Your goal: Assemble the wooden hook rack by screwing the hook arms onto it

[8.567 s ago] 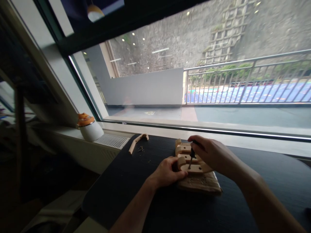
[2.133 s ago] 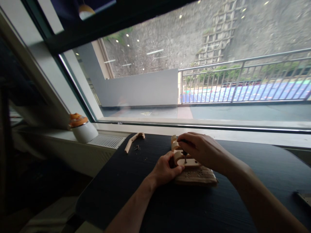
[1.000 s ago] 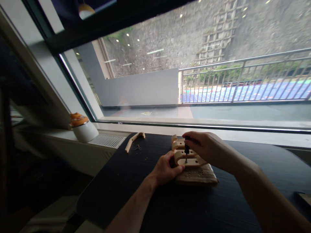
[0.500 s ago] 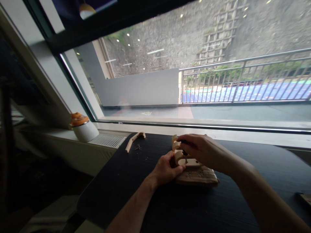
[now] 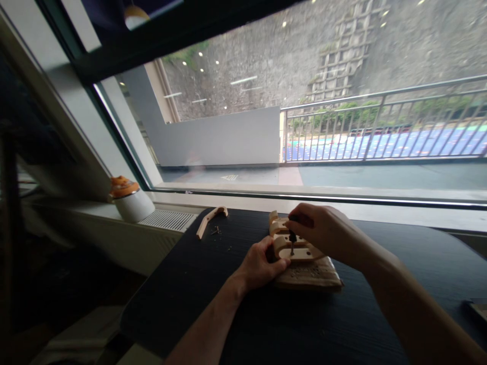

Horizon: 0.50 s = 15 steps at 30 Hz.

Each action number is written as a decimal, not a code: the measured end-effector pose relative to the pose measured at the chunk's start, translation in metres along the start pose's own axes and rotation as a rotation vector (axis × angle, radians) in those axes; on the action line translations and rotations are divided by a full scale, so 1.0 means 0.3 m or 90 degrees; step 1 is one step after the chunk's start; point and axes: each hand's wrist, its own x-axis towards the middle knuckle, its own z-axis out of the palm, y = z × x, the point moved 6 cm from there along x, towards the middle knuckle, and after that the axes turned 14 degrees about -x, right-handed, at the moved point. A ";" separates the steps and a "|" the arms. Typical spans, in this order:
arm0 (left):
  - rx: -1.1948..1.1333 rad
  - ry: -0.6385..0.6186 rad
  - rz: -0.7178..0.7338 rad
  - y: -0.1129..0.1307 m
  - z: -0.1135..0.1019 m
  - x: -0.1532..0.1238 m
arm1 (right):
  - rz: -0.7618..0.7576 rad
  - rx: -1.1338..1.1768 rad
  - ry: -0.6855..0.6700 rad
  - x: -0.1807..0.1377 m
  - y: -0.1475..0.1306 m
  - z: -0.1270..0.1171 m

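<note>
My right hand is closed round the dark handle of a screwdriver. The screwdriver stands upright, its tip down at a curved wooden hook with a dark hole near its right end. My left hand grips the near left end of that hook, thumb pressed on its edge. Several such hooks lie side by side on a wooden board, which has dark marks on its near part. My right hand covers part of the farther hooks. A screw under the tip is too small to make out.
The dark table stands against the window sill. One loose wooden hook lies at its far left, beside a small scatter of screws. A white pot with an orange top sits on the ledge. A dark object lies at the right edge.
My right hand has turned and shifted slightly right, showing more of the screwdriver and the hooks behind it. My left hand has stayed in place on the hook.
</note>
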 end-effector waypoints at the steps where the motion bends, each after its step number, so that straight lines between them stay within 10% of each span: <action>1: -0.002 0.001 -0.002 -0.001 0.000 0.000 | 0.004 -0.006 0.005 0.001 0.000 0.001; 15: -0.003 -0.013 0.015 -0.013 0.002 0.002 | -0.075 0.055 0.008 -0.010 -0.027 -0.011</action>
